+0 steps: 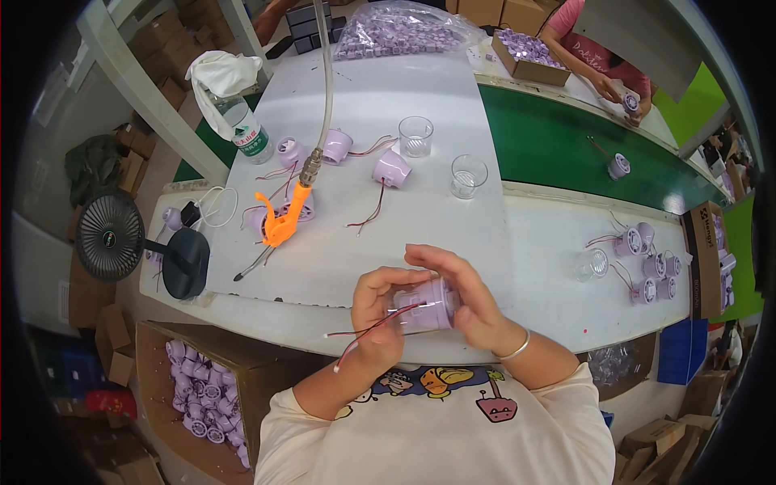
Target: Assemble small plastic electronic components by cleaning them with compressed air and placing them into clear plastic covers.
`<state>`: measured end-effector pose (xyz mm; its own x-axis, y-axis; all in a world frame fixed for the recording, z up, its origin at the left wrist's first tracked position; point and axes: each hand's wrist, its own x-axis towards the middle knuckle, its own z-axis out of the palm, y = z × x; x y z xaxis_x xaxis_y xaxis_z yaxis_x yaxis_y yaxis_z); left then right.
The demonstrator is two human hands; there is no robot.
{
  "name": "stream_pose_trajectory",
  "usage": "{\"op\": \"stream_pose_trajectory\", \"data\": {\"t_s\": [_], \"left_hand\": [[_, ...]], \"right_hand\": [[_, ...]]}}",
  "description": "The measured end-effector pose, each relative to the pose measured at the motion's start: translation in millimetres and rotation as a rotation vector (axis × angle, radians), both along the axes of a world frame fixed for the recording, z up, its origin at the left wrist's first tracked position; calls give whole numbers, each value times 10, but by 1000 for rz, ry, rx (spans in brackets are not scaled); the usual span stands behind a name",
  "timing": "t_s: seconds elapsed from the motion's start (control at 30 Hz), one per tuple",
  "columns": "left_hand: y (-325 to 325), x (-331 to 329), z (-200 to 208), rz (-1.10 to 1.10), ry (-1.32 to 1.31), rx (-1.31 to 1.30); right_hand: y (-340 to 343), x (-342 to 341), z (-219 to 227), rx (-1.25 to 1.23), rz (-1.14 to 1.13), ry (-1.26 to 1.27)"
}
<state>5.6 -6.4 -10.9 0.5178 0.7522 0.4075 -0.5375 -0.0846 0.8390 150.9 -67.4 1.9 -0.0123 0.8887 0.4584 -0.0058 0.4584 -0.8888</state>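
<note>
Just over the near table edge, a lilac cup-shaped housing (437, 305) lies sideways between my two hands. A clear cup (405, 302) covers its left end, and thin red and black wires trail out to the left. My left hand (377, 314) curls around the clear cup's side. My right hand (478, 305) closes on the housing's right end, with a bracelet at the wrist. Farther off on the white table stand two clear cups (415, 137), and a wired lilac housing (392, 169) lies left of them.
An orange air gun (283, 218) hangs from a hose among more housings. A black fan (111, 237) stands at left, above a carton of lilac parts (145, 364). Wired housings (644, 291) cluster at right. Beyond the green belt (550, 137), a co-worker's hands (618, 93) hold a part.
</note>
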Motion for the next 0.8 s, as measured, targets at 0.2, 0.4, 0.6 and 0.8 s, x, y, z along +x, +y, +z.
{"op": "stream_pose_trajectory", "data": {"t_s": [0.2, 0.4, 0.6, 0.8], "left_hand": [[-176, 158, -79, 43, -38, -25], [-45, 174, -213, 232, -43, 595], [-17, 173, 25, 250, 279, 549], [91, 93, 175, -146, 251, -296]], "right_hand": [[-43, -149, -109, 150, -189, -113], [-61, -183, -112, 114, -142, -24], [-34, 19, -55, -85, -150, -50], [-71, 29, 114, -94, -66, 477]]}}
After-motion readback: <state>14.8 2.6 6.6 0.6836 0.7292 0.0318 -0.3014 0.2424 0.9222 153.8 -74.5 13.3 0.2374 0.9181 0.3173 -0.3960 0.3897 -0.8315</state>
